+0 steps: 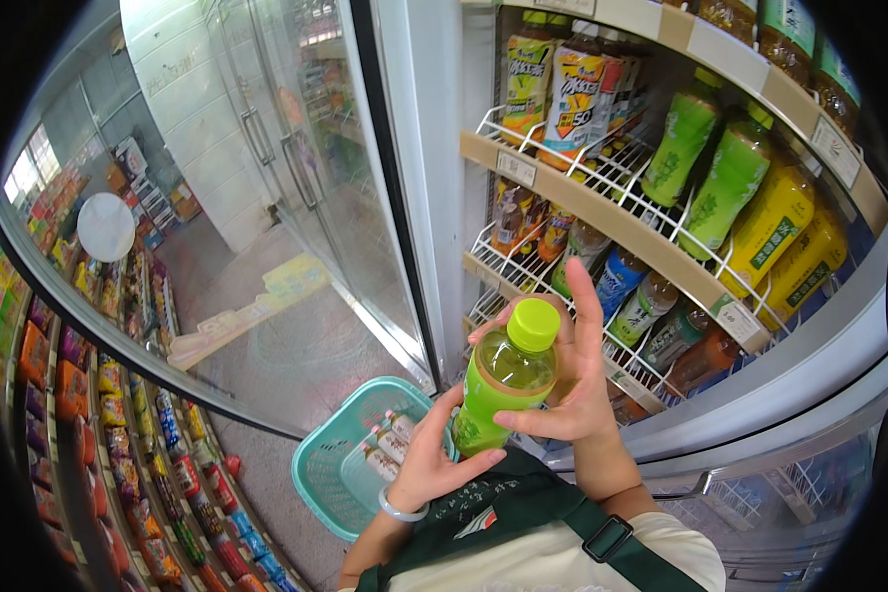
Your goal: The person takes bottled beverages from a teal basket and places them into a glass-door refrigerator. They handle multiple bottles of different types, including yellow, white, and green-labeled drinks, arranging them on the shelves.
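Observation:
A plastic drink bottle [505, 385] with a green label and lime-green cap is tilted between my two hands in front of my apron. My left hand [448, 451] grips its lower part, thumb across the front. Around its upper part is my right hand [573, 370], thumb on the label and index finger pointing up. Below and to the left, a turquoise plastic basket [325, 473] stands on the floor with several small pale bottles [391, 444] in it. Similar green-labelled bottles [729, 181] stand on a wire shelf of the drinks fridge at the right.
An open glass fridge door [296, 148] spans the upper left. Wire shelves with tan price rails [607, 222] hold bottled drinks at the right. Curved shelves of packaged snacks [126, 459] run down the left. Another glass door's handle [699, 485] is at the lower right.

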{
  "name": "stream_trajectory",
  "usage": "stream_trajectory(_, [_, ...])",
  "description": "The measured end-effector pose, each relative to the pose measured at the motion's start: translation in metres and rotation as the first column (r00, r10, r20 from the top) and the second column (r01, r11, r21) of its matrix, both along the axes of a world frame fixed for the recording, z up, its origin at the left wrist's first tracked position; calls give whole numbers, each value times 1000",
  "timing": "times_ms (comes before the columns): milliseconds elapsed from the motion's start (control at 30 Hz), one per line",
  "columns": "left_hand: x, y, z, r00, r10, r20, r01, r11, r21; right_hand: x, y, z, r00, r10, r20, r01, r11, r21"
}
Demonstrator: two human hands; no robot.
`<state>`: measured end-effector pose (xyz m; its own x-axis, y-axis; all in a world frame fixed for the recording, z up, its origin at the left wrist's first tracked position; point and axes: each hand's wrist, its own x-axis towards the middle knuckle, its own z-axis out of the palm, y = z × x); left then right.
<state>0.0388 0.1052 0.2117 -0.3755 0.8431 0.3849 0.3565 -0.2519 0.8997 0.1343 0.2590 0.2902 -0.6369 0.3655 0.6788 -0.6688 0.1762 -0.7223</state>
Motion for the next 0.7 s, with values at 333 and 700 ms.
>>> stream_trajectory(333, [2,-6,0,992,110,65,-113,992,46,-22,-12,-13,983,176,55,-180,981,77])
stream_trajectory(700, [3,-53,-135,604,379,701,-276,925,-262,-81,-51,-163,697,229,679,-244,967,-76])
